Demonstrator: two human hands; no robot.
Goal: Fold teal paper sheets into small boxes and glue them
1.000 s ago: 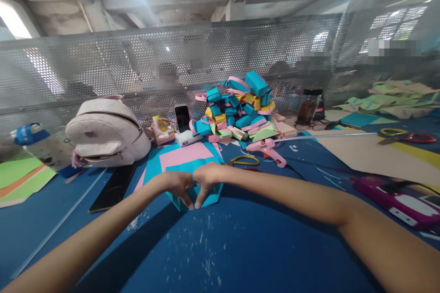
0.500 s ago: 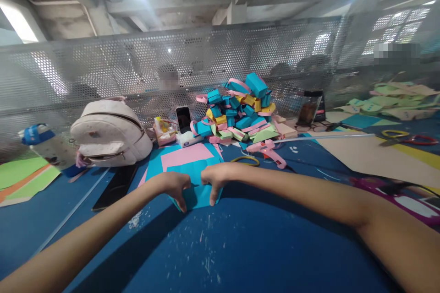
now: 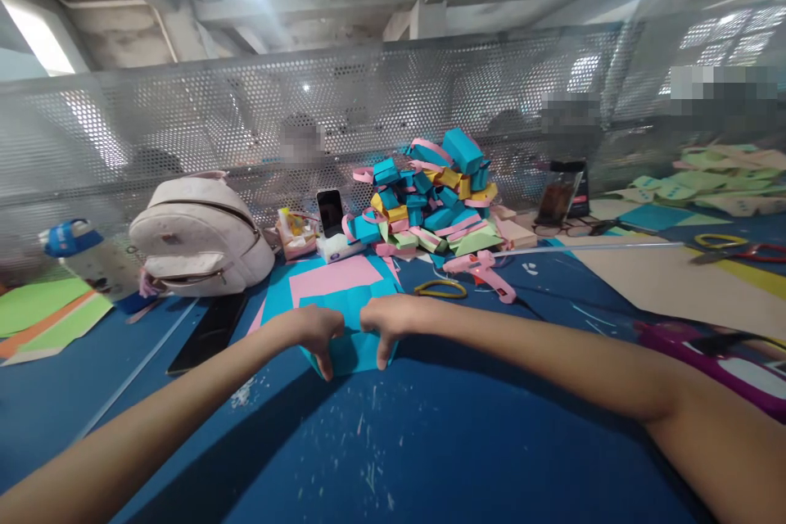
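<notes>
A creased sheet of blue paper [image 3: 358,350] stands partly folded up from the table in front of me. My left hand [image 3: 320,336] grips its left part, thumb on the near face and fingers behind. On its right part my right hand [image 3: 384,323] pinches in the same way, thumb toward me. The fingertips of both hands are hidden behind the paper. Just beyond lies a pink sheet [image 3: 335,277] on more blue paper. A pink glue gun [image 3: 482,270] and yellow-handled scissors [image 3: 440,289] rest to the right of my hands.
Behind the hands rises a heap of folded paper boxes [image 3: 430,196]. A white backpack [image 3: 200,237], a bottle [image 3: 92,262] and a dark phone [image 3: 209,332] are at the left. To the right are a beige sheet [image 3: 651,278] and a purple object [image 3: 706,360]. A perforated metal screen [image 3: 368,90] stands behind.
The view has shifted very slightly. Both hands keep their grip on the blue paper, in almost the same place.
</notes>
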